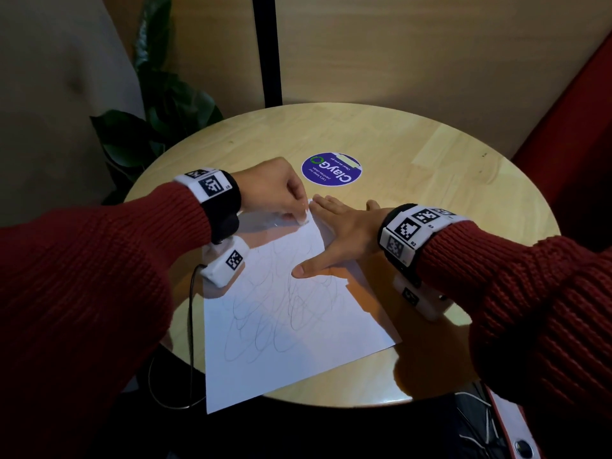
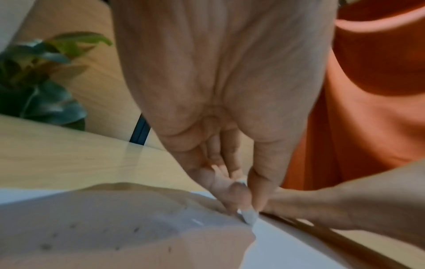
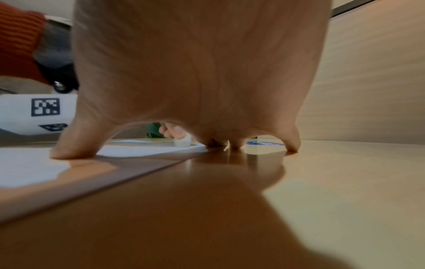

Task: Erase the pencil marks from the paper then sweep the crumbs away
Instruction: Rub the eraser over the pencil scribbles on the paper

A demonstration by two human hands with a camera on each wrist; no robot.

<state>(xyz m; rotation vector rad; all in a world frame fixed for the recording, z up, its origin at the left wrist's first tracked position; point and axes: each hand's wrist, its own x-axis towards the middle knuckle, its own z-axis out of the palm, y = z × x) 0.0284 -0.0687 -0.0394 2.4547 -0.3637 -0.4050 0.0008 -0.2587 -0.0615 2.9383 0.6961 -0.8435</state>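
A white sheet of paper [image 1: 281, 329] with looping pencil scribbles lies on the round wooden table [image 1: 414, 167], its near corner hanging over the table's front edge. My left hand [image 1: 281, 197] pinches a small white eraser [image 1: 303, 221] against the paper's far corner; the same eraser [image 2: 249, 216] shows between thumb and fingertips in the left wrist view, and again [image 3: 182, 142] in the right wrist view. My right hand [image 1: 334, 233] lies flat with spread fingers across the paper's right edge, thumb on the sheet. Dark eraser crumbs [image 2: 135, 229] dot the paper.
A round purple sticker [image 1: 331, 169] is stuck to the table just beyond the hands. A leafy plant [image 1: 155, 127] stands behind the table at the left, and a red seat [image 1: 576, 134] at the right. A black cable [image 1: 190, 326] hangs off the table's left front edge.
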